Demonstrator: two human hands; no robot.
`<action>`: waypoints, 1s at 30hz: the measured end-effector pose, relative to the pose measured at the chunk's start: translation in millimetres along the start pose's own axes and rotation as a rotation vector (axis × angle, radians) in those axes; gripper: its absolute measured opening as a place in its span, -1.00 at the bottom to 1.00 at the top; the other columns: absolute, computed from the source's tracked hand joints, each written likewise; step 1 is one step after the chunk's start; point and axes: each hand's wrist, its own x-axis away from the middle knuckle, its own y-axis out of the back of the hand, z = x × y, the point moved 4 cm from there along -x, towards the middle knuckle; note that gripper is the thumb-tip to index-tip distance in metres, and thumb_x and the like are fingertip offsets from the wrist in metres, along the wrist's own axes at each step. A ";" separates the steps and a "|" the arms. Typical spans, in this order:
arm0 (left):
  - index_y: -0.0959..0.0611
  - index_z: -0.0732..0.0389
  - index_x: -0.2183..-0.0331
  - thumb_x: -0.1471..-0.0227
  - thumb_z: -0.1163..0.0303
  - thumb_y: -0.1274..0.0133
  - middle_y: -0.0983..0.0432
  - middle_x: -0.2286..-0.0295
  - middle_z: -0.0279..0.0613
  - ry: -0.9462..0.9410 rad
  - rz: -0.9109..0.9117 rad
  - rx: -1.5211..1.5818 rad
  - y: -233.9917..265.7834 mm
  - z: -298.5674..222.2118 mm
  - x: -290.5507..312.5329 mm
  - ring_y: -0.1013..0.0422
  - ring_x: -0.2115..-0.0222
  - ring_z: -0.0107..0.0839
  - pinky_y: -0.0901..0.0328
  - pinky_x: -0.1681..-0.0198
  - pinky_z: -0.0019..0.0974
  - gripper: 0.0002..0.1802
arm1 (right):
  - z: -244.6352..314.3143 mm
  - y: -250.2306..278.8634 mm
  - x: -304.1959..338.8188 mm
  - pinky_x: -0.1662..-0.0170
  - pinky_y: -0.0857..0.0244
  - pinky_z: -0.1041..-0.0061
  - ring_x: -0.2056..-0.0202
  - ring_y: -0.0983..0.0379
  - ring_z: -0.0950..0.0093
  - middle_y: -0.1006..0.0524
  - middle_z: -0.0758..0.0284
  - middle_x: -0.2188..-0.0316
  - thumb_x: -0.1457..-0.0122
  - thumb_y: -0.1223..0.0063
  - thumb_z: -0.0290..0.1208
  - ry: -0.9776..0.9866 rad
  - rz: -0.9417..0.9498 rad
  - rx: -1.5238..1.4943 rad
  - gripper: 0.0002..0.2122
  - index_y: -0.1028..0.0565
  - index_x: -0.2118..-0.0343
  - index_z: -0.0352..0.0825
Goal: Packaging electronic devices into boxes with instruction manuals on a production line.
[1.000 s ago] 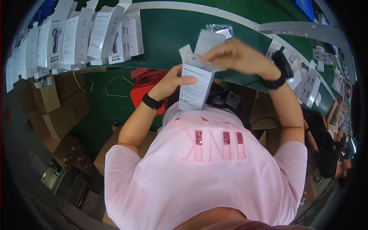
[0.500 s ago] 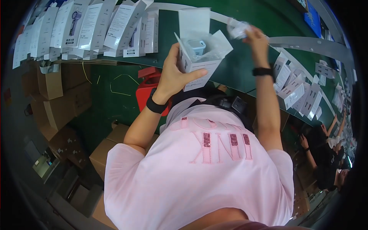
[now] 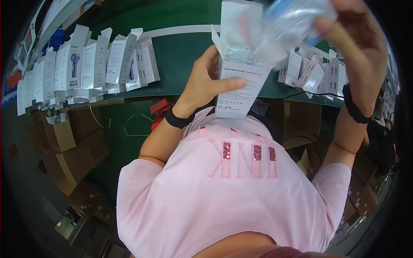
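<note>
My left hand (image 3: 201, 81) is closed round a white carton (image 3: 240, 91) with printed sides, its thumb across the front. The carton's top is open, with a tall flap up at the back and clear plastic (image 3: 243, 53) showing in its mouth. Up and to the right, my right hand (image 3: 359, 47) grips a clear plastic bag (image 3: 297, 23) with something light blue in it. Motion smears the bag and the fingertips. The bag's lower end overlaps the carton's open mouth; I cannot tell whether they touch.
A row of similar open white cartons (image 3: 92, 64) stands at the left of the green table (image 3: 180, 47). More white cartons (image 3: 309, 71) lean at the right beside a black cable (image 3: 320, 93). Brown cardboard boxes (image 3: 73, 150) and a red stool (image 3: 161, 107) are below the table edge.
My right hand has come up from the table and now holds the bag with the light blue thing, which earlier sat in the carton's mouth. The carton is more upright, and the view has turned.
</note>
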 end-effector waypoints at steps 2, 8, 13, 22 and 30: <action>-0.36 0.35 -0.03 0.25 0.41 -0.39 -0.44 0.10 -0.10 0.041 0.033 -0.012 -7.3 2.6 -0.3 -0.38 0.08 -0.37 -0.24 -0.04 -0.30 -0.20 | -1.2 -11.9 8.0 0.33 -0.40 0.66 0.38 -0.51 0.59 -0.58 0.20 0.36 -0.05 -0.21 -0.58 -0.308 0.108 0.419 -0.83 -0.49 0.29 -0.48; -0.34 0.36 -0.04 0.24 0.40 -0.38 -0.43 0.10 -0.09 0.014 0.028 0.099 -20.7 6.3 10.8 -0.38 0.07 -0.37 -0.23 -0.04 -0.30 -0.19 | -26.1 -20.5 8.1 0.21 -0.37 0.60 0.32 -0.48 0.59 -0.55 0.40 0.35 -0.03 -0.20 -0.61 -0.149 0.467 0.393 -0.86 -0.52 0.31 -0.39; -0.34 0.35 -0.03 0.24 0.37 -0.40 -0.43 0.11 -0.11 -0.005 0.044 0.033 -27.7 14.9 10.5 -0.38 0.08 -0.36 -0.24 -0.03 -0.30 -0.18 | -26.7 -9.0 -11.6 0.34 -0.36 0.68 0.41 -0.47 0.63 -0.56 0.28 0.37 -0.09 -0.18 -0.58 -0.530 0.502 0.028 -0.90 -0.54 0.34 -0.48; -0.39 0.34 0.03 0.29 0.31 -0.43 -0.45 0.15 -0.08 0.000 0.083 -0.066 -33.1 21.3 9.3 -0.39 0.12 -0.36 -0.26 0.01 -0.30 -0.20 | -45.2 -45.9 25.1 0.34 -0.39 0.56 0.43 -0.51 0.45 -0.58 0.23 0.43 -0.08 -0.01 -0.70 -0.492 0.937 0.166 -0.82 -0.57 0.26 -0.42; -0.08 0.22 -0.17 0.35 0.27 -0.46 -0.37 0.14 0.00 -0.135 -0.073 -0.038 -28.3 37.8 3.3 -0.43 0.17 -0.26 -0.34 0.11 -0.28 0.15 | -68.6 -26.0 44.0 0.22 -0.42 0.55 0.35 -0.54 0.42 -0.57 0.19 0.23 -0.07 0.06 -0.71 -0.467 0.666 0.054 -0.71 -0.52 0.12 -0.42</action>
